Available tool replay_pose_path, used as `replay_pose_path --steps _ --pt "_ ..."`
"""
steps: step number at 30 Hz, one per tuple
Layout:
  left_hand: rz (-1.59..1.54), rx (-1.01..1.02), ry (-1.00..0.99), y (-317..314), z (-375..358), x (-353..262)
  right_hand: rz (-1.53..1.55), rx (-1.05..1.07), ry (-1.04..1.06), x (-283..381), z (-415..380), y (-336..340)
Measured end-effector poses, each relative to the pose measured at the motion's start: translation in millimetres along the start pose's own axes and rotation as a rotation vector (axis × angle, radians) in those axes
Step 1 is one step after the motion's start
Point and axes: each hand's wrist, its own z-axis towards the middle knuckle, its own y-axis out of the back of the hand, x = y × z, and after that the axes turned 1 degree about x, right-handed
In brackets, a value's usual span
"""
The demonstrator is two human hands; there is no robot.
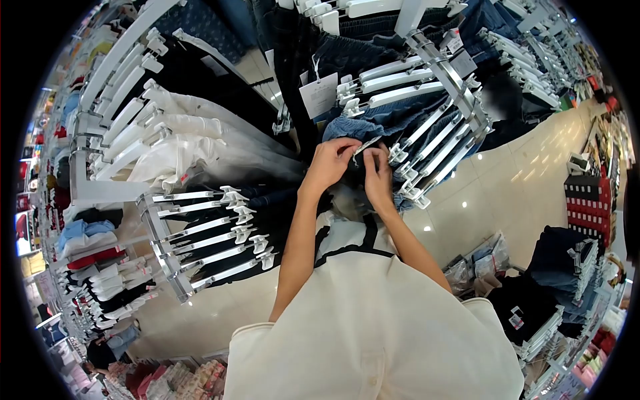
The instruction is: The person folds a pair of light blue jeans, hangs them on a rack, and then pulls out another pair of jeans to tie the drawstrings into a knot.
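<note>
Head view, left hand: the left hand [327, 163], just above the centre at 12 o'clock, is pinching the lower-left end of a small pale label between thumb and fingers.
Head view, right hand: the right hand [378, 177], toward 2 o'clock, has its fingers curled and their tips close together at the label's right side; whether they grip it or only touch it, I cannot tell.
Head view, label: the small pale label [368, 143] is toward 1 o'clock, tilted up to the right between the two hands, in front of a blue denim garment [353, 127]; its print is too small to read.
Head view, paper tag: a larger white paper tag [319, 97] hangs by a string at 12 o'clock, beyond the left hand.
Head view, metal rail: a curved metal rail [445, 69] between 1 and 2 o'clock carries white clip hangers; the nearest hangers [427, 143] are just beside the right hand.
Head view, white garments: white garments [200, 143] hang at 10 o'clock.
Head view, lower rack: at 8 o'clock, more white hangers [217, 231] hold dark garments on a short rail [159, 243].
Head view, floor: shiny pale tiles [497, 183] spread at 3 o'clock.
Head view, clothing worn: a cream top [373, 320] fills 6 o'clock.
</note>
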Motion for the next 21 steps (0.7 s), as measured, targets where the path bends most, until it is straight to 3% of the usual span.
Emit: replay_pose_path --steps 2,6,21 --pt "0.032 -0.048 -0.053 -1.6 -1.7 -3.1 -0.125 -0.01 0.197 -14.9 -0.3 1.8" --pt "-0.08 -0.053 -0.061 -14.1 -6.5 1.1 0.023 0.071 0.17 -10.0 0.4 7.9" --pt "-0.311 -0.04 0.014 -32.7 -15.9 3.6 -0.096 0.153 0.216 -17.2 -6.3 31.0"
